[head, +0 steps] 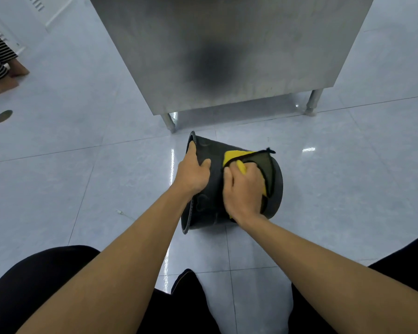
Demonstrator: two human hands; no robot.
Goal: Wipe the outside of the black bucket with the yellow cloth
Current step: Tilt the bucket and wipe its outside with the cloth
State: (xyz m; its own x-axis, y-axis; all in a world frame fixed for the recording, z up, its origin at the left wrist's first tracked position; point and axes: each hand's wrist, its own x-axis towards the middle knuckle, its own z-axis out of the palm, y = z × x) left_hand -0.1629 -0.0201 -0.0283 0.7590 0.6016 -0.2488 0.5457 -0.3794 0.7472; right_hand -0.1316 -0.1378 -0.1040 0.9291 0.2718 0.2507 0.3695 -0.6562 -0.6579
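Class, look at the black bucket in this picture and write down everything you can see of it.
The black bucket looks like matte dark plastic, tapered, with a thick rim. It lies on its side on the tiled floor, mouth to the left, base to the right. The left hand grips the rim, fingers over its edge. The right hand presses the yellow cloth against the wall near the base.

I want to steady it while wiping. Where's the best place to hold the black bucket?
By the rim, from the left. The black bucket lies on its side with its mouth facing left, so the left hand can hook the edge while the right hand rubs the yellow cloth over the wall.
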